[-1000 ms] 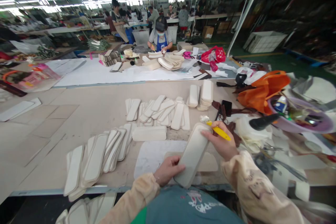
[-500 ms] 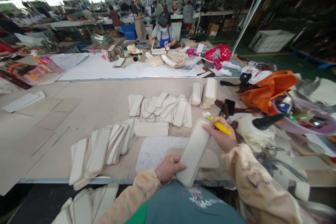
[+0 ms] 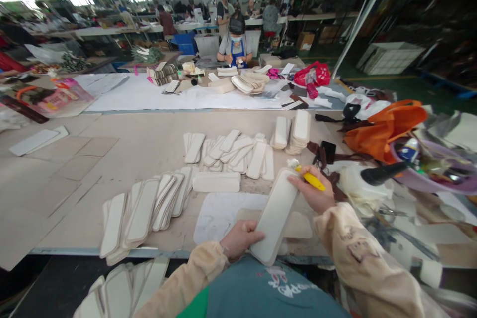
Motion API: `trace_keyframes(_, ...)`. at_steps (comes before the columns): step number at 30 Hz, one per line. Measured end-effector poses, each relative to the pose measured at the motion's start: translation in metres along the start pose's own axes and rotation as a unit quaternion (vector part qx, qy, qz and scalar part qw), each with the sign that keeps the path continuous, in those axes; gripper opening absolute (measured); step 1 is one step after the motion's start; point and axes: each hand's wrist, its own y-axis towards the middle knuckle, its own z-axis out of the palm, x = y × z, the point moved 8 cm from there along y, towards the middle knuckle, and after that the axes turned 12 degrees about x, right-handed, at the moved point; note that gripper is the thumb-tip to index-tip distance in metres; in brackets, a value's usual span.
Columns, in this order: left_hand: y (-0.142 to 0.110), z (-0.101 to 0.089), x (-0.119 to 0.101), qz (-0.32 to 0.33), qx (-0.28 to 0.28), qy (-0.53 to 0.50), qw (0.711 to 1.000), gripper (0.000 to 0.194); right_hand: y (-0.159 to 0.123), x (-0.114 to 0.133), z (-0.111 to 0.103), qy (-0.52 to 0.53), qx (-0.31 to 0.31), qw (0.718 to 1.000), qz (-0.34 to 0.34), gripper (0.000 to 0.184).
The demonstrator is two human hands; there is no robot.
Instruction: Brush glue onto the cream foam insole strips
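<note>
Up in both hands, tilted, goes a long pale panel (image 3: pixel 274 218), lower end toward the body, over the right side of the white sheet (image 3: pixel 211 218) on the table (image 3: pixel 149 139). The left hand (image 3: pixel 240 239) is closed on its lower left edge, thumb on top, the other fingers partly hidden! The right hand (image 3: pixel 316 193) pinches the upper right edge and, in the same grip, carries a yellow-handled tool (image 3: pixel 313 181), its whitish tip poking past the panel's top. Just beyond the sheet, a crosswise panel (image 3: pixel 216 182) lies flat; left of the sheet, a fanned row of panels (image 3: pixel 143 211) reaches the near edge. Further beyond the sheet, a loose heap of panels (image 3: pixel 233 151); beyond its right side, two stacks (image 3: pixel 301 126). Well right of the sheet, a black-nozzled white bottle (image 3: pixel 363 186) and an orange bag (image 3: pixel 387 131). Far beyond it sits a co-worker in a blue apron (image 3: pixel 237 53).
</note>
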Motion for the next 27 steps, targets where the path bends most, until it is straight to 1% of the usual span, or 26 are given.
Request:
trace_keyframes(3, 0.000, 0.000, 0.002, -0.001, -0.001, -0.018, 1.000, 0.048, 0.000, 0.000, 0.000, 0.016, -0.002, 1.000, -0.002, 0.035)
trace_keyframes(7, 0.000, 0.003, 0.005, 0.006, 0.016, -0.092, 0.996, 0.052, 0.004, -0.005, -0.002, 0.037, -0.009, 0.999, 0.007, 0.037)
trace_keyframes(10, 0.000, 0.005, 0.013, -0.020, 0.039, -0.125, 0.991, 0.057, 0.010, -0.016, -0.004, 0.073, -0.018, 0.997, 0.022, 0.037)
trace_keyframes(12, 0.000, 0.005, 0.017, -0.035, 0.046, -0.115, 0.992, 0.060, 0.013, -0.021, -0.002, 0.100, -0.017, 0.994, 0.031, 0.037)
trace_keyframes(14, 0.000, 0.004, 0.018, -0.028, 0.038, -0.098, 0.994, 0.060, 0.014, -0.021, -0.002, 0.100, -0.022, 0.994, 0.026, 0.037)
trace_keyframes(18, 0.000, 0.000, 0.016, -0.016, 0.004, -0.063, 0.998, 0.056, 0.014, -0.012, -0.001, 0.067, -0.049, 0.997, -0.003, 0.036)
trace_keyframes(22, 0.001, -0.008, 0.015, -0.012, -0.026, -0.039, 0.999, 0.054, 0.019, -0.005, 0.006, 0.087, -0.044, 0.995, -0.011, 0.039)
trace_keyframes(24, 0.003, -0.012, 0.015, -0.011, -0.031, -0.034, 0.999, 0.054, 0.020, -0.001, 0.009, 0.085, -0.047, 0.995, -0.009, 0.040)
trace_keyframes(27, 0.005, -0.016, 0.015, -0.015, -0.023, -0.027, 0.999, 0.053, 0.021, 0.005, 0.011, 0.071, -0.053, 0.996, 0.000, 0.040)
